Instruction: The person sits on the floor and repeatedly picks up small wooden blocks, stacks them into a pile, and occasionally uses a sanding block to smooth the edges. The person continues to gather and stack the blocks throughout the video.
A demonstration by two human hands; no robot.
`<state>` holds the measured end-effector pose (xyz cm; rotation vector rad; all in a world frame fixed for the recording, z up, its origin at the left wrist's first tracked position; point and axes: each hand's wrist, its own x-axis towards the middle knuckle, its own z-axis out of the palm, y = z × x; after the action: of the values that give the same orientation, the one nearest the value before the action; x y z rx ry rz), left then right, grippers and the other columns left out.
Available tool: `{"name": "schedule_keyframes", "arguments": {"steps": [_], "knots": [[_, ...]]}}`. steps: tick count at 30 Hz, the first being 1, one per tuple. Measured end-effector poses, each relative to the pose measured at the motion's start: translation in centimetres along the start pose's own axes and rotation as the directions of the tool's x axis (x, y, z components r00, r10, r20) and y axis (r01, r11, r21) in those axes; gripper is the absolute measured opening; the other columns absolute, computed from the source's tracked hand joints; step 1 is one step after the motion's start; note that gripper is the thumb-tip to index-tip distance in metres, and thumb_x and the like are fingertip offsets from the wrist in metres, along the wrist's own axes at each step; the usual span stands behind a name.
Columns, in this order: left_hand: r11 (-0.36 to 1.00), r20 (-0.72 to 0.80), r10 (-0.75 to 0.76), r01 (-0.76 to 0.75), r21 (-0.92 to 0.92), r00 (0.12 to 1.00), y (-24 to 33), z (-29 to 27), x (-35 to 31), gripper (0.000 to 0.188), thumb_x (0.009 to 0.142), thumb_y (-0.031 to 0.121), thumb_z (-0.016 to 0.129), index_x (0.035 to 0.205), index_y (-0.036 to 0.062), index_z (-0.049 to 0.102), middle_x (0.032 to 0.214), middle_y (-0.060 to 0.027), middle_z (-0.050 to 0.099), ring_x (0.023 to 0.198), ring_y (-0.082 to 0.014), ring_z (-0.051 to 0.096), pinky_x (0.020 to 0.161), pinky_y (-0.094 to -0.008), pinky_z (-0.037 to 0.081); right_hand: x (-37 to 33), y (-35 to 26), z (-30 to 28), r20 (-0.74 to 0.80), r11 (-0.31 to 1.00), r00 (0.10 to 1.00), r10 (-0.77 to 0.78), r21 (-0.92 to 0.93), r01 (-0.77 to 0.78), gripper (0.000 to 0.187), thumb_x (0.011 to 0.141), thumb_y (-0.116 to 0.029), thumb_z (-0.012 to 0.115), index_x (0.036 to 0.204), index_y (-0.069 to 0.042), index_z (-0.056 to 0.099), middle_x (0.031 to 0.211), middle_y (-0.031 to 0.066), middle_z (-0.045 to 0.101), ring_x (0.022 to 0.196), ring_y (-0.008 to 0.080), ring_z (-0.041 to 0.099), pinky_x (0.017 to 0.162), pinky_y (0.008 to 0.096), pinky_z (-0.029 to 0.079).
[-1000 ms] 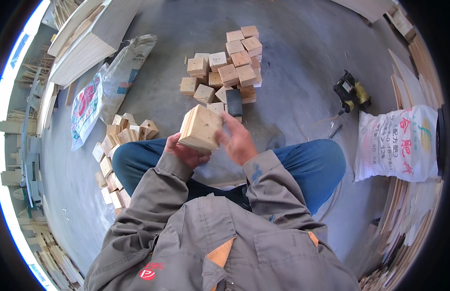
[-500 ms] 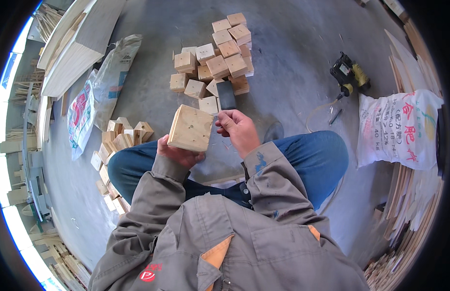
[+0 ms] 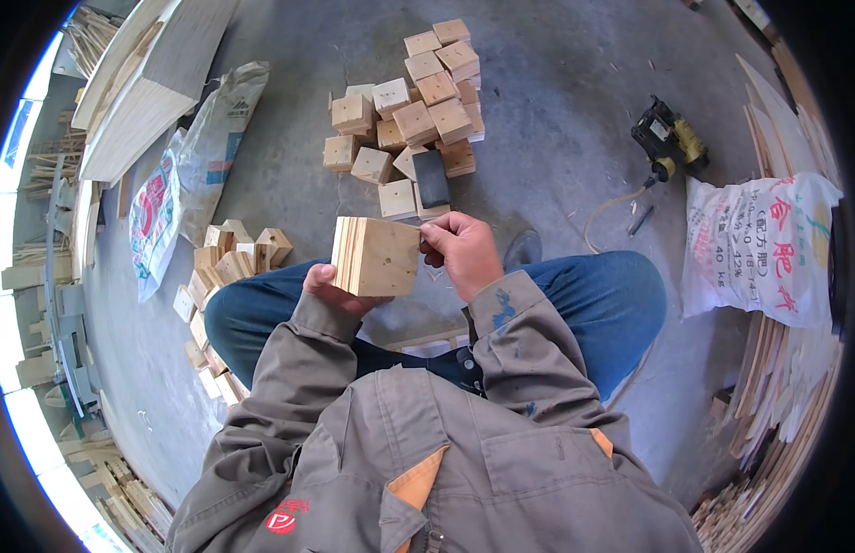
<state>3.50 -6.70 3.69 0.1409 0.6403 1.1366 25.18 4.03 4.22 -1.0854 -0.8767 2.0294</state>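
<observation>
My left hand [image 3: 342, 293] holds a layered plywood block [image 3: 377, 258] from below and the left, with its striped edge and a plain face turned up toward me. At the block's upper right corner, my right hand [image 3: 464, 251] has thumb and forefinger pinched together, the other fingers curled. Whatever sits between those fingertips is too small or hidden to make out. Just beyond my hands, a dark grey rectangular block [image 3: 433, 179] leans on a pile of similar wooden blocks [image 3: 414, 123].
More wooden blocks [image 3: 232, 267] lie beside my left knee. A black and yellow power tool [image 3: 672, 138] with a cord rests on the floor at right, near a stuffed white sack [image 3: 759, 249]. Flattened sacks [image 3: 192, 175] and a large board stack [image 3: 155, 92] stand at left.
The plywood block has turned in my left hand, so its layered edge now shows widely. My right hand has moved slightly right and down, staying at the block's right edge.
</observation>
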Motion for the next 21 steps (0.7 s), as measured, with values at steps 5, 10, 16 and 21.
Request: {"name": "schedule_keyframes", "arguments": {"steps": [5,10,16,21], "knots": [[0.998,0.005,0.017,-0.017,-0.063,1.000,-0.1,-1.1,-0.9,0.093,0.072,0.028,0.073,0.152,-0.0007,0.036,0.143,-0.0241,0.052,0.126,-0.0391,0.056,0.110,-0.0523,0.044,0.2,-0.1,-0.3,-0.066,1.000,0.998,-0.007,0.004,0.007,0.012,0.096,-0.012,0.066,0.092,-0.001,0.066,0.079,0.0054,0.065,0.065,0.0120,0.057,0.061,0.0270,0.049],[0.999,0.135,0.026,-0.021,-0.037,0.991,0.2,-1.6,-0.8,0.085,0.071,0.015,0.069,0.147,-0.0079,0.039,0.133,-0.0258,0.061,0.113,-0.0388,0.066,0.104,-0.0527,0.050,0.4,0.1,-0.4,-0.177,0.999,0.984,-0.026,0.014,0.029,0.015,0.095,-0.015,0.068,0.098,-0.001,0.064,0.085,0.0048,0.065,0.071,0.0120,0.058,0.064,0.0270,0.049],[0.957,0.117,0.079,-0.108,0.268,0.990,-0.1,-1.6,0.5,0.101,0.054,0.004,0.071,0.150,-0.0045,0.038,0.143,-0.0190,0.056,0.133,-0.0322,0.054,0.113,-0.0419,0.042,0.3,-0.1,-0.7,0.059,0.992,0.994,0.092,0.077,-0.096,0.019,0.095,-0.014,0.069,0.106,0.001,0.066,0.093,0.0069,0.069,0.082,0.0126,0.063,0.075,0.0276,0.053],[0.892,0.179,0.052,-0.126,0.434,0.983,0.0,-1.9,2.2,0.119,0.045,0.000,0.071,0.157,0.0000,0.030,0.155,-0.0123,0.044,0.146,-0.0258,0.040,0.122,-0.0370,0.024,0.4,0.5,-0.9,0.053,0.995,0.998,-0.046,-0.087,0.051,0.016,0.093,-0.005,0.069,0.107,0.002,0.069,0.098,0.0091,0.071,0.089,0.0141,0.066,0.082,0.0288,0.055]]}}
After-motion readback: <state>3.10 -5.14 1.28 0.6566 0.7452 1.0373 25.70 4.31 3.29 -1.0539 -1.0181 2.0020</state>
